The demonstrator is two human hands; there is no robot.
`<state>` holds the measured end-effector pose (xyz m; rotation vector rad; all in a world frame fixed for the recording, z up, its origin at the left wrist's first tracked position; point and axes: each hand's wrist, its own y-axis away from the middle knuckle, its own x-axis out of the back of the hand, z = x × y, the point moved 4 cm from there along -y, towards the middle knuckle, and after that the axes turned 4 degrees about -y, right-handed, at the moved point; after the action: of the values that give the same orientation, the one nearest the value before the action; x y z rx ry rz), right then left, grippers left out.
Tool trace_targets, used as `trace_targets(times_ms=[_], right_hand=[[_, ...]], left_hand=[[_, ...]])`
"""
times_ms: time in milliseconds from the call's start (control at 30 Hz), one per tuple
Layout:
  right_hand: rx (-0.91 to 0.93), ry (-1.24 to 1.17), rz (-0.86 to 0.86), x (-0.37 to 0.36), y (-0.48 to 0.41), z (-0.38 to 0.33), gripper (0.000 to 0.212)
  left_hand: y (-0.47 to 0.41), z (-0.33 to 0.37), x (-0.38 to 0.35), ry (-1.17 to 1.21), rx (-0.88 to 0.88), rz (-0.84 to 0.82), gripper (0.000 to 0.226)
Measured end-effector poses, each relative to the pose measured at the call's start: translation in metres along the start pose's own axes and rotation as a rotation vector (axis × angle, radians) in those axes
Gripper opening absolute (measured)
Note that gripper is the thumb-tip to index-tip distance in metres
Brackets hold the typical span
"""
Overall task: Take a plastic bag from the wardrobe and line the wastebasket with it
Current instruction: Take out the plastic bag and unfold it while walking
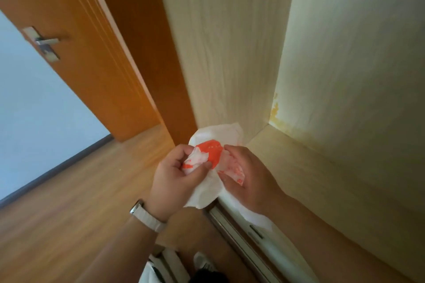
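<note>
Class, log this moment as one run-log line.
left hand: grips crumpled white-and-orange plastic bag | right hand: holds same bag | pale wooden wardrobe: open

Door left of wardrobe

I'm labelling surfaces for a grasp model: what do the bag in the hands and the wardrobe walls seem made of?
Bag: thin white plastic film with orange print, judging by its crumpled, soft folds. Wardrobe wall: probably laminated board, matte, with pale printed-looking wood grain; solid wood cannot be ruled out.
</note>
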<state>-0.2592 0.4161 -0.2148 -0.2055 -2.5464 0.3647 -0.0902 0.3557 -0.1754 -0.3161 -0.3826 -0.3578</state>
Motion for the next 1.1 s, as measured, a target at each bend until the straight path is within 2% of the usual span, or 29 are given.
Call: trace_targets(times_ms=[267,433,600,733,833,1100], right_hand=[[0.089,-0.072,-0.276,-0.096,-0.035,-0.026,0.057],[0.153,-0.126,-0.376,-0.158,-0.07,-0.051,0.055],[0.324,-0.119,-0.485,-0.207,-0.117,-0.077,0.055],[0.452,-0.045,-0.525,-0.243,-0.146,-0.104,0.063],[0.55,-0.055,-0.485,-0.269,-0.159,-0.124,0.061],[0.674,-0.076,-0.583,-0.336,-0.181,-0.164,0.056]], left_hand=[[0.033,-0.042,0.089,0.003,0.131,0.227,0.025],[0.038,-0.076,0.148,0.009,0.201,0.35,0.022],[0.029,-0.101,0.206,-0.001,0.209,0.453,0.019],[0.028,-0.119,0.244,0.063,0.213,0.538,0.018],[0.03,-0.133,0.273,0.075,0.226,0.584,0.018],[0.061,-0.143,0.334,0.051,0.299,0.754,0.016]])
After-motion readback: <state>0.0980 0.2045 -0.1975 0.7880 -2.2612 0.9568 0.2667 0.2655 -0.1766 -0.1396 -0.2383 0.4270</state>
